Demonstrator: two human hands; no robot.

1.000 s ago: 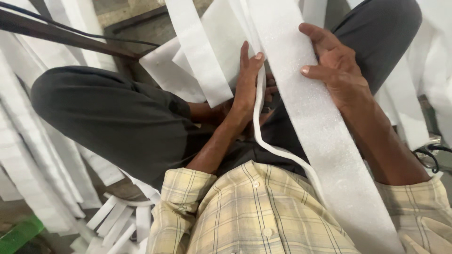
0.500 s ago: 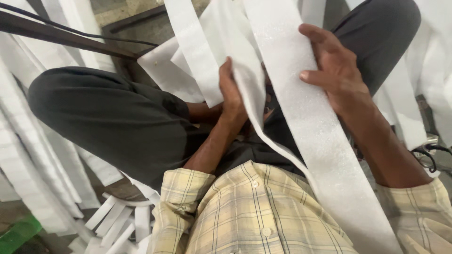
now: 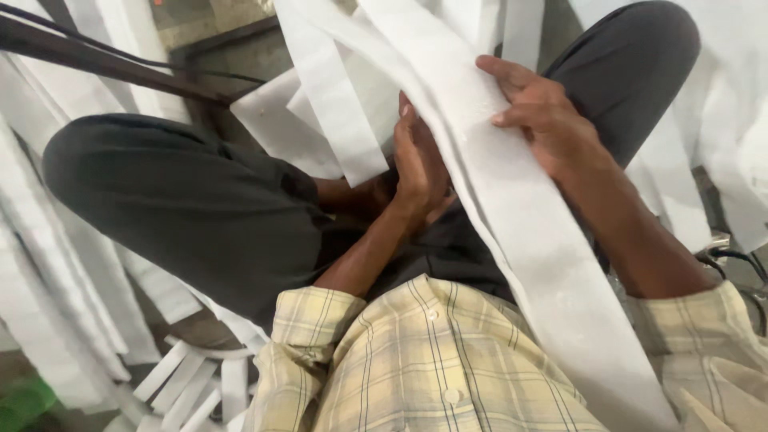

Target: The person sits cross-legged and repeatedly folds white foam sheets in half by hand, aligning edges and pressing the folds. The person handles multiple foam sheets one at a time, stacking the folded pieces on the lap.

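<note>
A wide white fabric strip (image 3: 520, 240) runs from the top of the view down across my lap to the lower right. My right hand (image 3: 544, 120) lies on top of it with the fingers spread over its upper face. My left hand (image 3: 420, 164) is edge-on underneath the strip, fingers pressed up against its folded left edge; its grip is partly hidden. I sit with dark grey trousers (image 3: 184, 208) and a yellow checked shirt (image 3: 416, 360).
Several other white strips hang around me: one narrower strip (image 3: 336, 104) in front, many at the left (image 3: 48, 264) and right (image 3: 696, 160). A dark metal bar (image 3: 104, 68) crosses the upper left. Cut strips lie on the floor (image 3: 192, 384).
My left hand has slid up along the strip's left edge, and that edge has folded over further. My right hand stays on the strip's top face.
</note>
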